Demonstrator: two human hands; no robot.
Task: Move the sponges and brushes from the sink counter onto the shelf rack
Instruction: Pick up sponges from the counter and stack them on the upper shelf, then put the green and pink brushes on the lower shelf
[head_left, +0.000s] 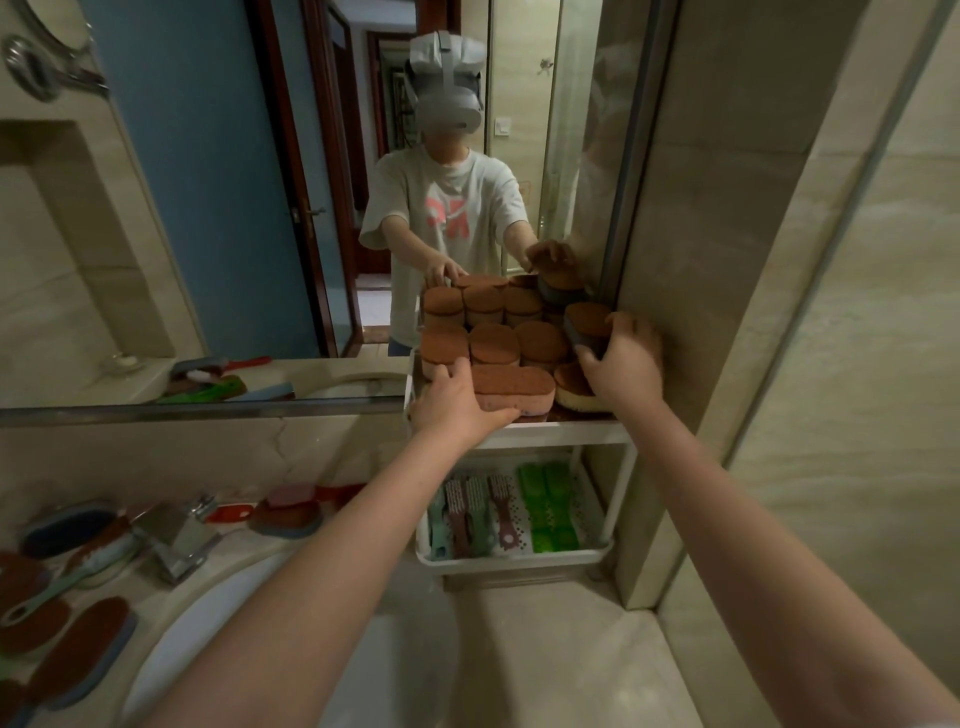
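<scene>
Filling the top tray (545, 431), brown sponges (493, 343); left grip (457, 402) round long sponge (514, 382), right grip (623, 358) round blue-backed sponge (587, 319); brushes (498, 512) below.

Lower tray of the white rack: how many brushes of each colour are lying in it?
Green brushes: 2
Mauve brushes: 2
Teal brushes: 2
Total: 6

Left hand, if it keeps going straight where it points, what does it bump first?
The left hand grips the long sponge; pushed on, that likely meets the upright sponges behind it.
</scene>
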